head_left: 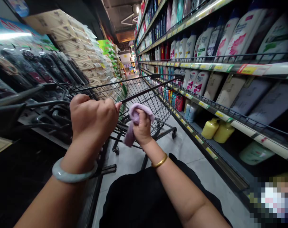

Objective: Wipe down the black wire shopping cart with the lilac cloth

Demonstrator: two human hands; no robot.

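Observation:
My left hand is closed around the dark handlebar of a black wire shopping cart, near the bar's left end. A pale green bangle circles that wrist. In my right hand is a lilac cloth, bunched in the curled fingers with one end hanging down on the left. It is held just below the handlebar, apart from it. A gold bracelet sits on the right wrist. The cart's wire basket stretches ahead of both hands; no goods can be made out inside.
Shelves of shampoo bottles line the right side, with yellow bottles low down. Packaged goods on hooks and stacked beige packs stand left. The tiled aisle floor runs ahead. A cart wheel shows near the right shelf.

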